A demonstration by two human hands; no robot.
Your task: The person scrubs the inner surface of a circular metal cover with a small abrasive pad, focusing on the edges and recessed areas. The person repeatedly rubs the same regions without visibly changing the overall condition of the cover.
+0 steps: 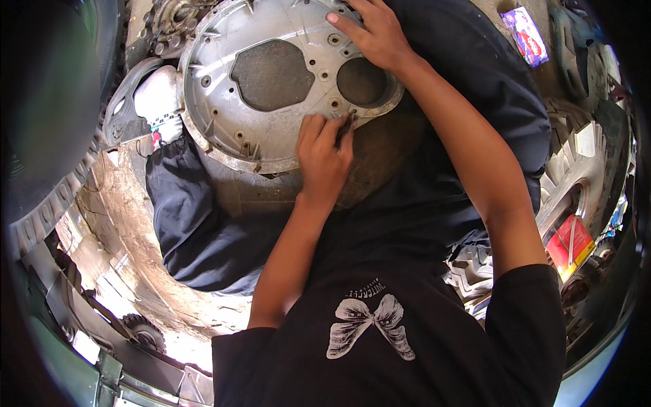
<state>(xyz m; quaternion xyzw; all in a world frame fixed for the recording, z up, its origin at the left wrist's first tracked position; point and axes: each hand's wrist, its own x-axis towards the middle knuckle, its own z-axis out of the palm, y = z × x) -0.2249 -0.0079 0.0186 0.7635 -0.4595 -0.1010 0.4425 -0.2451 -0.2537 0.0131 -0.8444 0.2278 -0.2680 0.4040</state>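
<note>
A large round grey metal housing plate point(271, 129), like a bell housing, lies in front of me. It has an irregular central opening, a smaller round opening to the right and several bolt holes. My left hand point(324, 152) is closed at its lower edge, below the round opening. A small dark piece point(346, 124) shows between its thumb and fingers, its tip by a hole near the rim; its kind I cannot make out. My right hand point(381, 34) lies on the plate's upper right edge, fingers stretched out, thumb apart. The far rim is cut off by the picture's edge.
Dark metal parts point(169, 30) sit at the upper left beside the housing. A purple packet point(525, 35) lies at the upper right. Large tyres point(573, 169) and a red and yellow container point(569, 245) stand on the right. A small wheel point(144, 332) is at lower left.
</note>
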